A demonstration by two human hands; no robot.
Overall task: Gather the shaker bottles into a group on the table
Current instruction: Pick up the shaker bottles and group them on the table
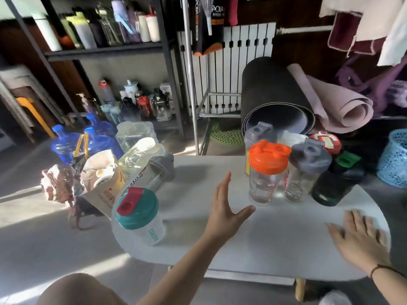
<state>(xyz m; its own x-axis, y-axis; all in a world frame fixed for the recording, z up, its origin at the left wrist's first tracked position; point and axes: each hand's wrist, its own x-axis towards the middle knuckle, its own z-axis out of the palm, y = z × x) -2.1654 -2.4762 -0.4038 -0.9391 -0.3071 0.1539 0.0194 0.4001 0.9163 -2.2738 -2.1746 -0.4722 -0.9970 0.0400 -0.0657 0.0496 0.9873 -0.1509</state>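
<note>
Several shaker bottles stand bunched at the back right of the white oval table (264, 236): an orange-lidded clear one (265, 172), a grey-lidded one with a wire ball (304, 170), a dark one with a green cap (337, 181), a red-lidded one (326, 142) and a grey one (256, 134) behind. A teal-lidded bottle with a red cap (138, 214) stands at the table's left edge. Behind it is a grey-lidded clear bottle (157, 172). My left hand (226, 208) hovers open mid-table, just left of the orange-lidded bottle. My right hand (361, 236) lies flat and open at the right.
Left of the table sit a paper bag (103, 186), clear jugs (136, 137) and blue water jugs (66, 144) on the floor. Rolled mats (293, 100) lie behind the table. A blue mesh basket (394, 159) stands at far right. A metal shelf (105, 51) holds many bottles.
</note>
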